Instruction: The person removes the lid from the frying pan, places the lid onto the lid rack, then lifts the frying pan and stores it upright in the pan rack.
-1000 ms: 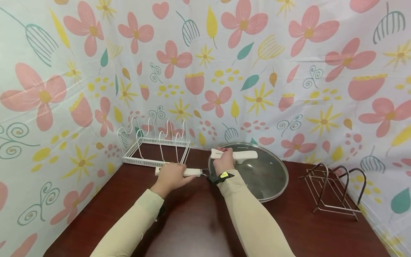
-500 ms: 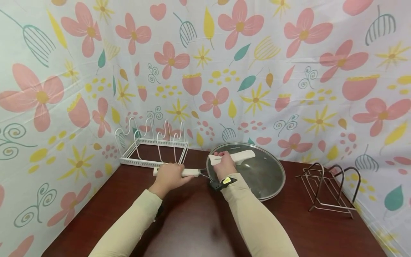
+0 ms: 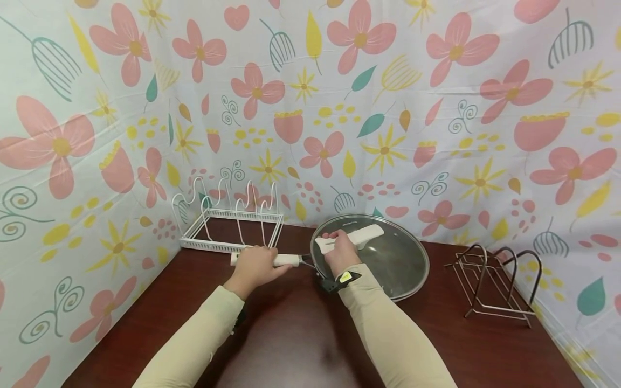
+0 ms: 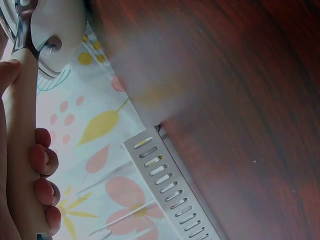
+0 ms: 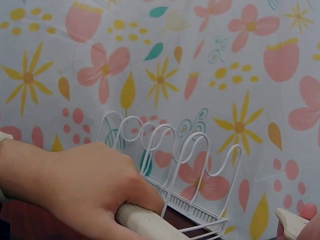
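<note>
My left hand [image 3: 254, 265] grips the cream handle [image 3: 288, 260] of a frying pan, fingers curled round it, with the thumb lying along its top. The pan's pale outer side [image 4: 62, 27] shows at the upper left of the left wrist view. A large glass lid [image 3: 400, 264] with a metal rim sits over the pan and hides its inside in the head view. My right hand [image 3: 341, 252] holds the near-left end of the lid's long white handle [image 3: 367, 235]. That handle slants, its right end farther from me.
A white rack [image 3: 208, 246] with wavy wire dividers stands behind my left hand, at the back left. At the right is a metal wire rack [image 3: 502, 308] with arched dividers. Flowered cloth [image 3: 291, 134] hangs behind and beside the dark red table [image 3: 160, 323].
The lid's handle has turned from nearly level to slanting, its right end now farther back, with my right hand turning along. My left hand keeps its hold. The whole head view has shifted slightly.
</note>
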`<control>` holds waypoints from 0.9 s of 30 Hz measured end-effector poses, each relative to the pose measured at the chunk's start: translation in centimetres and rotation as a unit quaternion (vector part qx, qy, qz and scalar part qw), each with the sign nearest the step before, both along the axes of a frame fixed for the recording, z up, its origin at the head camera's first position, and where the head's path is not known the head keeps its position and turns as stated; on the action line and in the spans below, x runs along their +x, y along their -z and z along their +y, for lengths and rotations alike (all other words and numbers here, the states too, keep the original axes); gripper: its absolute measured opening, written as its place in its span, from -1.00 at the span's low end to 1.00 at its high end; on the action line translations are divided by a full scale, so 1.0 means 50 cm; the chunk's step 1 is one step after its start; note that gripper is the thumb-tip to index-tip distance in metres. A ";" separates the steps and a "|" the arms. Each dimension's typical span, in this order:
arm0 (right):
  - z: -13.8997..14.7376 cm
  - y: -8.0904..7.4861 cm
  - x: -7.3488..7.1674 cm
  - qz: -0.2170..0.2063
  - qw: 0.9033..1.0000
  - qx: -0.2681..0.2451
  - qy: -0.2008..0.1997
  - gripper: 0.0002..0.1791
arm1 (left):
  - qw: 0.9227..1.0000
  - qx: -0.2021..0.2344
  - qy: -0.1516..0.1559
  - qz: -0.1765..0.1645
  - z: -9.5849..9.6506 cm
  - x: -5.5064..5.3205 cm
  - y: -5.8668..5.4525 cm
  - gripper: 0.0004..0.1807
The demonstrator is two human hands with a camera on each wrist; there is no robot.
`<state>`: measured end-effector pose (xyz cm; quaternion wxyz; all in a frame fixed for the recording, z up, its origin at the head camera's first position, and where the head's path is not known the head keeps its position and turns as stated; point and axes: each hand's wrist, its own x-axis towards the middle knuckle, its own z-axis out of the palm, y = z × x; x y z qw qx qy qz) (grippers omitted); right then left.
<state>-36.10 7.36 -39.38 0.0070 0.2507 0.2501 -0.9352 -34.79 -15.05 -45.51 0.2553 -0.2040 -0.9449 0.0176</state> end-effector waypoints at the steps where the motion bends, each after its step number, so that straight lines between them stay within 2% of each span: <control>1: 0.001 -0.001 0.002 0.001 1.000 0.003 -0.002 -0.90 | 1.000 0.002 0.001 0.000 0.000 0.000 -0.001 -0.40; 11: 0.013 0.002 0.022 -0.004 0.999 0.053 -0.007 -0.78 | 1.000 0.007 0.005 -0.001 0.002 0.004 -0.003 -0.39; 16: 0.020 0.005 0.029 0.000 0.997 0.079 -0.026 -0.80 | 1.000 0.007 0.004 0.002 0.000 0.004 -0.001 -0.40; 27: 0.042 0.019 0.024 0.007 0.993 0.101 -0.064 -0.76 | 1.000 0.008 0.001 -0.014 0.004 0.007 -0.003 -0.39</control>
